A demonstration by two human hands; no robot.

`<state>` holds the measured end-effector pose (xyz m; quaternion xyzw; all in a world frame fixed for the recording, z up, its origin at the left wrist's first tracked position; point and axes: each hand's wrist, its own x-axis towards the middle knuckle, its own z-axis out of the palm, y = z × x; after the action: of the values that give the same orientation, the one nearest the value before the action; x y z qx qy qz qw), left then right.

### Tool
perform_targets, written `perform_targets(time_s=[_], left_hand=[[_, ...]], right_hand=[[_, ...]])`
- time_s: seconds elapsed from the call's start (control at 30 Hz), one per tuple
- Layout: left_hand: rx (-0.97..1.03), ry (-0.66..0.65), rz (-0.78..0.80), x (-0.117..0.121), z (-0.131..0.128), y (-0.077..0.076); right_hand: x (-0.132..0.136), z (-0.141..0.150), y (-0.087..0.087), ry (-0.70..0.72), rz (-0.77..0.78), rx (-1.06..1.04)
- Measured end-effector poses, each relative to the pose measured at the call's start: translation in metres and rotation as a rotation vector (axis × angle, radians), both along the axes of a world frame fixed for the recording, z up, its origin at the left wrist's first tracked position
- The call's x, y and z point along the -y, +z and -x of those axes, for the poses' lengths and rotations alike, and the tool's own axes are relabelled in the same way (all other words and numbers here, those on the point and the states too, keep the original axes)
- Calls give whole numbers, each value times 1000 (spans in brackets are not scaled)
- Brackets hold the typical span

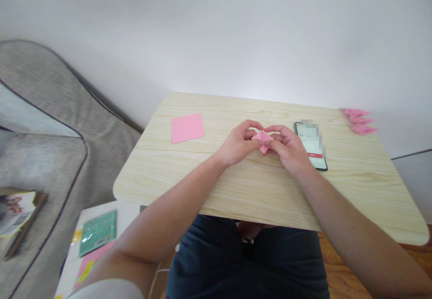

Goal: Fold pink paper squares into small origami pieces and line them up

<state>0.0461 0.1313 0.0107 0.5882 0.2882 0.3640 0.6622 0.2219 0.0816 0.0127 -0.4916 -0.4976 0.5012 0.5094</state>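
There are two hands, one left hand (238,145) and one right hand (288,148), one small folded pink paper (263,140), three pink folded shapes (361,120), one flat pink sheet (188,128), one phone (317,164), one table (249,191) and one green packet (98,233)

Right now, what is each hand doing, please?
Left hand: closed on one side of the folded pink paper, fingers pinching it.
Right hand: closed on the other side of the same paper, fingers pinching too.
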Motion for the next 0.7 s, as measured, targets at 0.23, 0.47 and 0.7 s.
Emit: perform_targets(time_s=[0.23, 0.47, 0.7], left_hand=[[32, -44, 7, 2, -1, 0], [37, -54, 27, 2, -2, 1], [73, -53, 34, 1, -3, -2]], right_hand=[[2, 2, 3, 21, -29, -5], [1, 0, -1, 22, -52, 26], [-1, -2, -2, 19, -65, 39]])
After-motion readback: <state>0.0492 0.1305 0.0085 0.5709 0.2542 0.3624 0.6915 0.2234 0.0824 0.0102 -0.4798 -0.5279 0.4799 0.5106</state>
